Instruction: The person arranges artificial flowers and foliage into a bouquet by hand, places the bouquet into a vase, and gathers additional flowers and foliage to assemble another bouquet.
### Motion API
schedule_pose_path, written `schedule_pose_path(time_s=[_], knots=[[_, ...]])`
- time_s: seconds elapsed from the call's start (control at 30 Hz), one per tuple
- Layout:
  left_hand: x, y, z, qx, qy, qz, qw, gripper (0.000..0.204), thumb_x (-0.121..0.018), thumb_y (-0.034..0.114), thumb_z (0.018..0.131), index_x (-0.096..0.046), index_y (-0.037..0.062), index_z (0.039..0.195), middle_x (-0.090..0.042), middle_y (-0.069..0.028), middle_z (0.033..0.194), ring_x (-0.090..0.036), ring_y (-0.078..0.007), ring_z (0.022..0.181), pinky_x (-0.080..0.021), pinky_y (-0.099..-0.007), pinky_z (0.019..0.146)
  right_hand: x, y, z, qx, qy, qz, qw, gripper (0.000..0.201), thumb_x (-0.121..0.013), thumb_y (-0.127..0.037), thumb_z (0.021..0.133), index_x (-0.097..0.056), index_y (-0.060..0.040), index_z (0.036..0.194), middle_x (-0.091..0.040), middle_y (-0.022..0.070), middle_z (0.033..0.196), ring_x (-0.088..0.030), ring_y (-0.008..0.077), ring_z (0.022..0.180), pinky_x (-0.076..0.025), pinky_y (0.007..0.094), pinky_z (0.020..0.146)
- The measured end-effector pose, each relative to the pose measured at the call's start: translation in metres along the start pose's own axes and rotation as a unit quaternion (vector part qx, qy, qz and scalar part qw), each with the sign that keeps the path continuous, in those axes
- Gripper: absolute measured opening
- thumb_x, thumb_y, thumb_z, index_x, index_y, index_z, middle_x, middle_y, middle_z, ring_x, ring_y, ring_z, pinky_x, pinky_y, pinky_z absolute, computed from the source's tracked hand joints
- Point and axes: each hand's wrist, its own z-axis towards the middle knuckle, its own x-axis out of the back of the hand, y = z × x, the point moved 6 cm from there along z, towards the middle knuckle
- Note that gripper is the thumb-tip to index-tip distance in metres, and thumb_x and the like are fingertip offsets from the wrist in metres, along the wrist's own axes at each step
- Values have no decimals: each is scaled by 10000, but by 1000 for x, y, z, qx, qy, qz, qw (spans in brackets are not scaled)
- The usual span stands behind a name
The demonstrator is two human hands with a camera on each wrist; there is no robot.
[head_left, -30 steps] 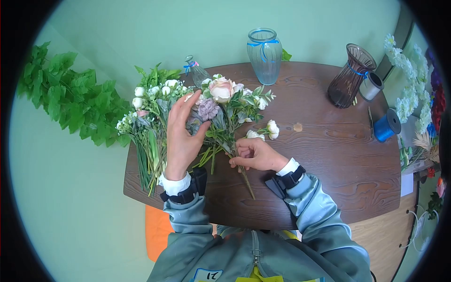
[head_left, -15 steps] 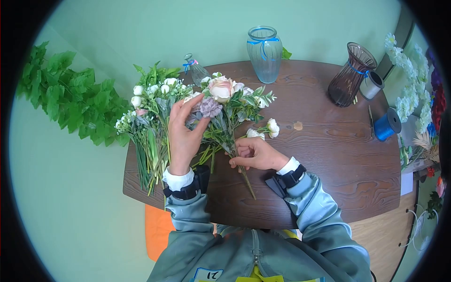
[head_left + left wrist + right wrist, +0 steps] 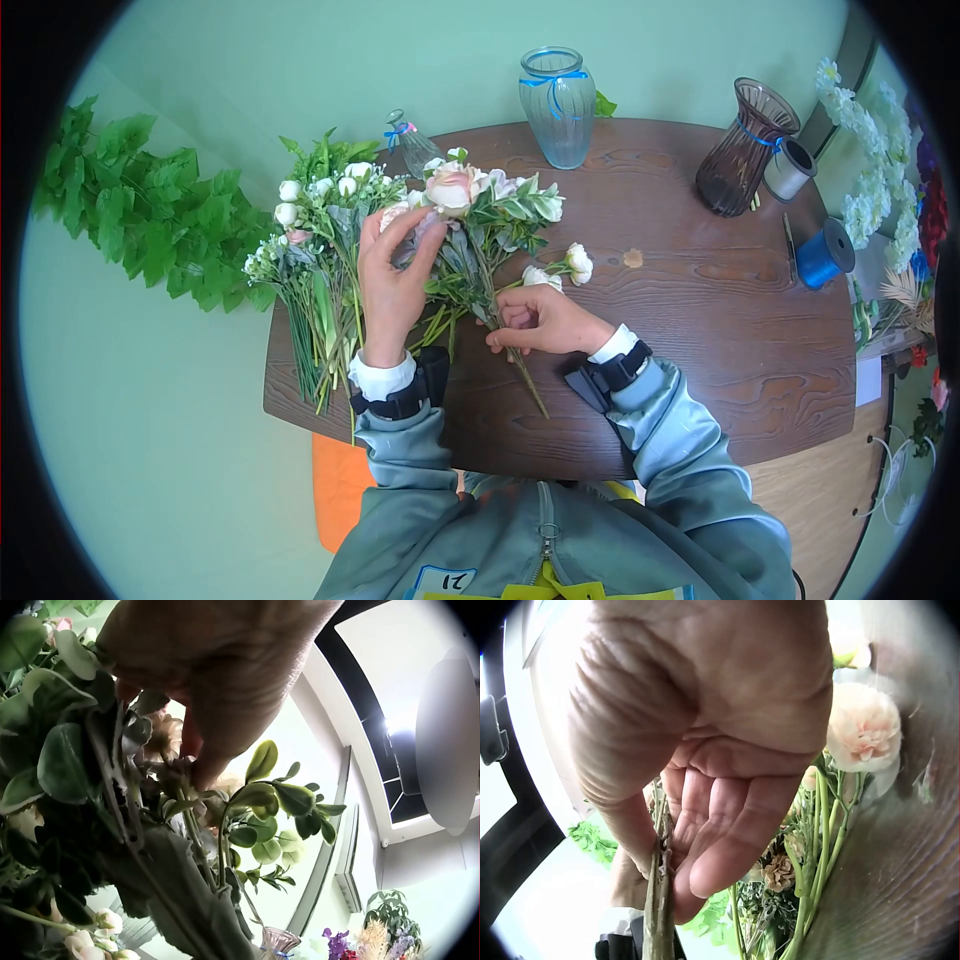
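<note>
My right hand (image 3: 548,318) pinches the stems (image 3: 658,900) of an artificial flower bouquet between thumb and fingers, above the table. The bouquet leans up and left, topped by a pale pink rose (image 3: 453,188) with white blooms and green leaves (image 3: 292,799). At its left side, my left hand (image 3: 393,290) pinches a small purple flower (image 3: 436,224) with thumb and fingertips, mostly hidden behind them. Two white flowers (image 3: 579,264) lie on the table just beyond the right hand. Left of the left hand lies a bunch of white flowers and greenery (image 3: 320,255).
On the wooden table (image 3: 700,350) stand a clear glass vase (image 3: 557,120), a small glass bottle (image 3: 415,150) and a dark ribbed vase (image 3: 740,160). A white spool (image 3: 790,172) and a blue ribbon spool (image 3: 826,255) sit at the right edge. Leafy garland (image 3: 150,210) hangs on the left.
The bouquet's top has shifted slightly left toward the left hand, whose thumb and fingers have closed in on the purple flower. The right hand keeps its grip on the stems.
</note>
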Motion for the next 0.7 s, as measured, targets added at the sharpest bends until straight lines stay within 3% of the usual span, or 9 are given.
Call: schedule_pose_path(time_s=[0.13,0.43,0.57,0.7], knots=[[1,-13,0,34,12,-22,999,179,-641,156,812,-658,20,928,-531,-93,913,-539,-187,832,-418,-274,732,-1,0,0,-6,-5,-6,1000,125,-621,-97,822,-520,-24,835,-637,34,749,-605,71,644,-427,174,489],[1,-20,-2,45,0,-23,999,197,-574,161,860,-645,-5,940,-528,-111,903,-528,-198,838,-403,-282,752,0,2,0,-4,-6,-9,1000,121,-618,-102,825,-526,-25,839,-639,33,754,-606,71,647,-427,174,496],[2,-14,-3,31,-1,-25,999,189,-572,140,851,-638,-3,955,-516,-116,915,-528,-209,847,-406,-287,760,0,3,1,-4,-5,-13,1000,121,-618,-99,825,-528,-22,849,-638,35,754,-603,70,642,-428,173,499],[0,-9,-5,42,-26,-26,998,246,-622,109,771,-612,0,992,-503,-118,963,-530,-223,871,-413,-296,779,0,2,1,0,-2,-1,1000,120,-617,-90,823,-529,-17,857,-634,33,754,-598,69,636,-427,174,500]])
